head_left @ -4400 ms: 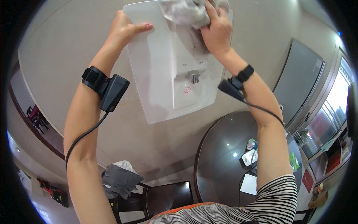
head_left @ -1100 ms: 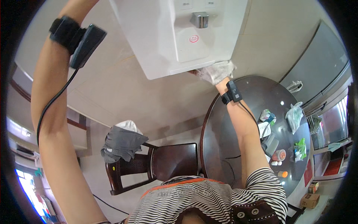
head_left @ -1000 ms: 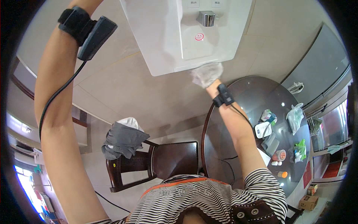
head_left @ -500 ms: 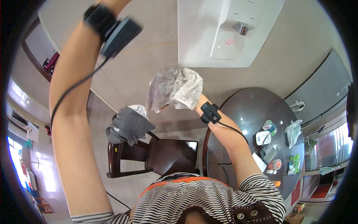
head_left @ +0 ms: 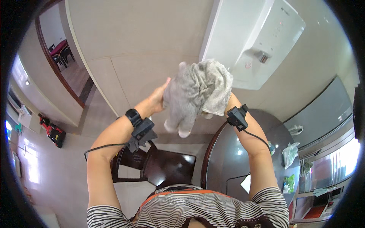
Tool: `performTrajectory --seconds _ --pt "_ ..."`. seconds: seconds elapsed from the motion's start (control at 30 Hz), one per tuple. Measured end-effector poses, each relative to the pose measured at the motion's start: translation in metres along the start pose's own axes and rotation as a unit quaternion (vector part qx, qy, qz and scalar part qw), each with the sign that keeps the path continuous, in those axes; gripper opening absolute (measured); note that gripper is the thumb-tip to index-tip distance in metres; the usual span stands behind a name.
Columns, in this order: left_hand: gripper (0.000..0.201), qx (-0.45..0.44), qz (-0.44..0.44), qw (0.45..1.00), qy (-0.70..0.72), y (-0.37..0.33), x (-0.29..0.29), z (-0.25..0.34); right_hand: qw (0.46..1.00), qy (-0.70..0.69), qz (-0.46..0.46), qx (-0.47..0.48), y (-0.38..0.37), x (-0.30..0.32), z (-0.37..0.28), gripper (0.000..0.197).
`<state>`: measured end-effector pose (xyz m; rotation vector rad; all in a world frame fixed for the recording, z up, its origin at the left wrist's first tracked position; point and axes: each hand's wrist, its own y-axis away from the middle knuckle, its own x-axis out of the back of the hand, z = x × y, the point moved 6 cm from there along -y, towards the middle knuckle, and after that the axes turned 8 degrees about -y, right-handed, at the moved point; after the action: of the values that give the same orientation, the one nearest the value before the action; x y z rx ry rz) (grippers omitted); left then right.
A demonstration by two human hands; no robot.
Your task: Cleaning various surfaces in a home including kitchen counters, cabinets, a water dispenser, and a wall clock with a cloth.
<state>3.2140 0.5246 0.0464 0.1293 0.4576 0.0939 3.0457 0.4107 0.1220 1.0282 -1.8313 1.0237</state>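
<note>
A crumpled grey cloth [head_left: 186, 91], paler on its right side, hangs in front of me at the centre. My left hand [head_left: 159, 98] is at its left edge with the thumb pointing up; the other fingers are hidden by the folds. The right hand is covered by the cloth's right part, with only the wrist and forearm showing below it. The cloth appears held up between both hands. Black straps with small box-like devices and cables sit on both wrists.
A white wall unit [head_left: 249, 57] with a metal spout is up to the right. Below stand a dark wooden chair [head_left: 171, 167] and a round dark table [head_left: 224, 159] bearing a plastic bag [head_left: 290, 155]. A doorway [head_left: 57, 49] opens at far left.
My left hand has come down from beyond the upper edge to the grey cloth's left side. The cloth has shifted right and up in the view, and the view itself has turned.
</note>
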Motion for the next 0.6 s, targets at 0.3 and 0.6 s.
performTrajectory --seconds 0.3,0.6 --pt "0.096 -0.015 -0.282 0.926 0.250 0.040 -0.081 0.024 1.000 0.012 -0.020 0.007 -0.118 0.074 -0.044 0.033" --pt "0.050 -0.171 -0.052 0.980 0.090 -0.055 -0.028 0.057 0.922 0.017 0.270 0.278 -0.019 0.106 -0.160 0.035"
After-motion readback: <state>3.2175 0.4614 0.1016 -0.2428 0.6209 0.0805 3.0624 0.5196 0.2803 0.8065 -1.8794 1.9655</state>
